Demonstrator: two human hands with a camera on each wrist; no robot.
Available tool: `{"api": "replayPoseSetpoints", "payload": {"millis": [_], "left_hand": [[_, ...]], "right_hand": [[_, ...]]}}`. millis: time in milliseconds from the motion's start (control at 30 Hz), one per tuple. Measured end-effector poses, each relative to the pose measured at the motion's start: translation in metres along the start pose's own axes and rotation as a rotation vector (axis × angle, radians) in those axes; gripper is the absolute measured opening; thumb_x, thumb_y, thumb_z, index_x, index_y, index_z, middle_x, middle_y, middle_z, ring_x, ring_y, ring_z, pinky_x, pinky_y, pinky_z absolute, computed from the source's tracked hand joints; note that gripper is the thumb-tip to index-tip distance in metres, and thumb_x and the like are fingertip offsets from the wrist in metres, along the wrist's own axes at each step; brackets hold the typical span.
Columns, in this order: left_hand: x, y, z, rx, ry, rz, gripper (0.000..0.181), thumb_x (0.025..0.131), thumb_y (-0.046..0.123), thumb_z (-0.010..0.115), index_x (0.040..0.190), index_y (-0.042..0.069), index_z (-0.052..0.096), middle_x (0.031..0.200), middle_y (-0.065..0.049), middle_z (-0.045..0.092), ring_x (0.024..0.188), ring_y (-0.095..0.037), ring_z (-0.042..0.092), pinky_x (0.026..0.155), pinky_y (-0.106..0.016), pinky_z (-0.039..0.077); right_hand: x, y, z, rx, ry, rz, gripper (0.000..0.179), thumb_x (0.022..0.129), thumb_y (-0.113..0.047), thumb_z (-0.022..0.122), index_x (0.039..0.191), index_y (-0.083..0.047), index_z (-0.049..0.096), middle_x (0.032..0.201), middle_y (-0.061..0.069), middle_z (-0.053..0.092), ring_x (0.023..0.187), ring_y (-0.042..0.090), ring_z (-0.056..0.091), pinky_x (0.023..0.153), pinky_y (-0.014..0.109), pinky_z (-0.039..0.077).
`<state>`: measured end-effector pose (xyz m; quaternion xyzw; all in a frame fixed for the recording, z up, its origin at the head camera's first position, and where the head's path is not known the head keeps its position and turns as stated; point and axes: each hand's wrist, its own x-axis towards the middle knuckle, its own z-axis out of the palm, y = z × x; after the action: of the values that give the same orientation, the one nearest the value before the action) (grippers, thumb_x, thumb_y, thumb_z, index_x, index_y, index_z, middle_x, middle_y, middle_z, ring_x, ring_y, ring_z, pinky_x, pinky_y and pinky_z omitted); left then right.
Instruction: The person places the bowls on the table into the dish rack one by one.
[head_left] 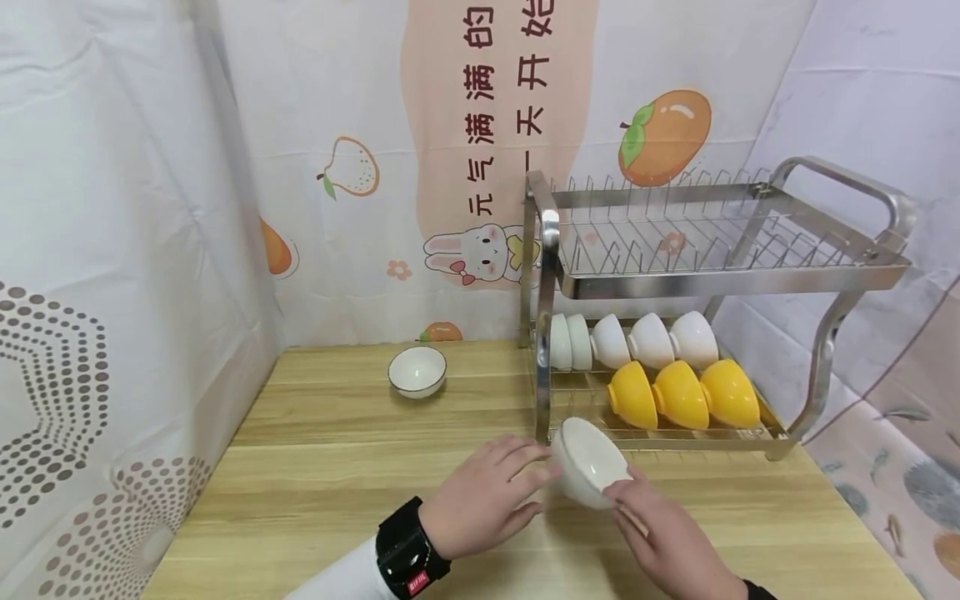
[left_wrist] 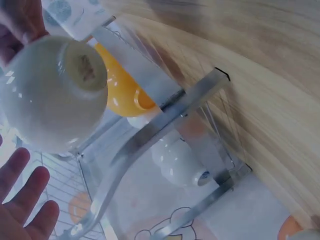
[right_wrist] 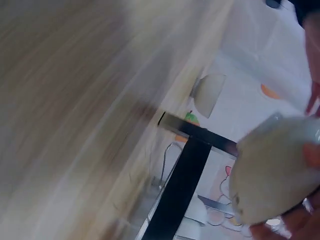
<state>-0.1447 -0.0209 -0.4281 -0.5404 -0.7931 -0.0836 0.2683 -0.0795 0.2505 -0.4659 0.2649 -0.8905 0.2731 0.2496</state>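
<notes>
A white bowl [head_left: 583,467] is tilted above the table, just in front of the dish rack's left leg. My right hand [head_left: 671,537] pinches its right rim between thumb and fingers. Beside the bowl's left side is my left hand [head_left: 487,496], fingers extended and spread. In the left wrist view its fingers [left_wrist: 27,187] appear slightly apart from the bowl [left_wrist: 40,100], whose base faces that camera. A second white bowl with a dark rim [head_left: 417,372] stands upright on the table at the back left.
A two-tier metal dish rack [head_left: 731,283] stands at the right. White bowls [head_left: 651,342] line its lower tier at the back, with yellow bowls [head_left: 681,394] in front. Its upper tier has wire dividers. A printed curtain [head_left: 337,250] hangs behind the wooden table [head_left: 322,450].
</notes>
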Motion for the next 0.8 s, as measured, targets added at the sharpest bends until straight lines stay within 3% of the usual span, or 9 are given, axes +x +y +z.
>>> {"api": "replayPoseSetpoints", "payload": {"millis": [100, 133, 200, 267, 367, 433, 633, 800], "left_hand": [[-0.003, -0.001, 0.000, -0.007, -0.033, -0.029, 0.053, 0.092, 0.040, 0.068, 0.138, 0.020, 0.052, 0.141, 0.000, 0.053, 0.130, -0.018, 0.047, 0.114, -0.036, 0.033], [-0.003, -0.001, 0.000, -0.015, -0.047, -0.039, 0.053, 0.093, 0.042, 0.066, 0.140, 0.021, 0.050, 0.142, 0.000, 0.052, 0.132, -0.018, 0.045, 0.115, -0.036, 0.032], [-0.004, 0.000, 0.001, -0.039, -0.073, -0.062, 0.055, 0.094, 0.044, 0.064, 0.142, 0.021, 0.049, 0.145, 0.001, 0.050, 0.135, -0.018, 0.043, 0.116, -0.037, 0.030], [-0.003, 0.000, 0.002, -0.051, -0.096, -0.080, 0.056, 0.094, 0.047, 0.063, 0.143, 0.023, 0.047, 0.146, 0.001, 0.049, 0.136, -0.017, 0.041, 0.116, -0.037, 0.030], [-0.002, 0.000, 0.004, -0.055, -0.117, -0.081, 0.060, 0.094, 0.053, 0.061, 0.144, 0.024, 0.046, 0.145, 0.000, 0.048, 0.137, -0.018, 0.039, 0.115, -0.039, 0.031], [-0.002, 0.000, 0.006, -0.042, -0.131, -0.068, 0.062, 0.094, 0.059, 0.057, 0.145, 0.025, 0.046, 0.146, 0.000, 0.047, 0.138, -0.018, 0.038, 0.115, -0.039, 0.032], [-0.002, 0.000, 0.011, -0.014, -0.143, -0.041, 0.069, 0.091, 0.069, 0.050, 0.146, 0.026, 0.046, 0.147, 0.000, 0.045, 0.138, -0.020, 0.037, 0.114, -0.040, 0.033], [-0.003, -0.001, 0.014, -0.021, -0.149, -0.043, 0.071, 0.090, 0.069, 0.054, 0.147, 0.027, 0.046, 0.148, 0.000, 0.044, 0.138, -0.021, 0.038, 0.114, -0.040, 0.032]], "right_hand": [[0.008, -0.001, -0.006, 0.121, -0.041, 0.335, 0.028, 0.091, -0.008, 0.070, 0.118, -0.008, 0.065, 0.121, 0.015, 0.067, 0.114, 0.041, 0.061, 0.092, 0.050, 0.052], [0.014, 0.001, -0.007, 0.193, -0.053, 0.431, 0.028, 0.095, -0.011, 0.067, 0.122, -0.004, 0.063, 0.124, 0.020, 0.065, 0.116, 0.040, 0.060, 0.090, 0.056, 0.051], [0.026, 0.006, -0.009, 0.347, -0.071, 0.602, 0.035, 0.101, -0.019, 0.058, 0.130, 0.001, 0.057, 0.130, 0.023, 0.060, 0.119, 0.036, 0.057, 0.093, 0.051, 0.051], [0.039, 0.016, -0.009, 0.490, -0.074, 0.700, 0.044, 0.104, -0.025, 0.052, 0.137, 0.004, 0.050, 0.135, 0.024, 0.056, 0.122, 0.028, 0.054, 0.097, 0.038, 0.050], [0.055, 0.031, -0.004, 0.648, -0.065, 0.756, 0.051, 0.106, -0.028, 0.048, 0.143, 0.006, 0.041, 0.141, 0.023, 0.050, 0.120, 0.015, 0.051, 0.094, 0.019, 0.045], [0.063, 0.041, 0.000, 0.709, -0.065, 0.767, 0.052, 0.107, -0.028, 0.045, 0.145, 0.007, 0.037, 0.144, 0.023, 0.046, 0.118, 0.011, 0.050, 0.092, 0.014, 0.043], [0.080, 0.063, 0.013, 0.797, -0.074, 0.805, 0.050, 0.108, -0.021, 0.040, 0.148, 0.008, 0.030, 0.148, 0.026, 0.040, 0.115, 0.013, 0.050, 0.096, 0.024, 0.047], [0.086, 0.072, 0.021, 0.816, -0.102, 0.848, 0.049, 0.109, -0.017, 0.037, 0.149, 0.009, 0.028, 0.150, 0.025, 0.037, 0.118, 0.015, 0.047, 0.098, 0.028, 0.045]]}}
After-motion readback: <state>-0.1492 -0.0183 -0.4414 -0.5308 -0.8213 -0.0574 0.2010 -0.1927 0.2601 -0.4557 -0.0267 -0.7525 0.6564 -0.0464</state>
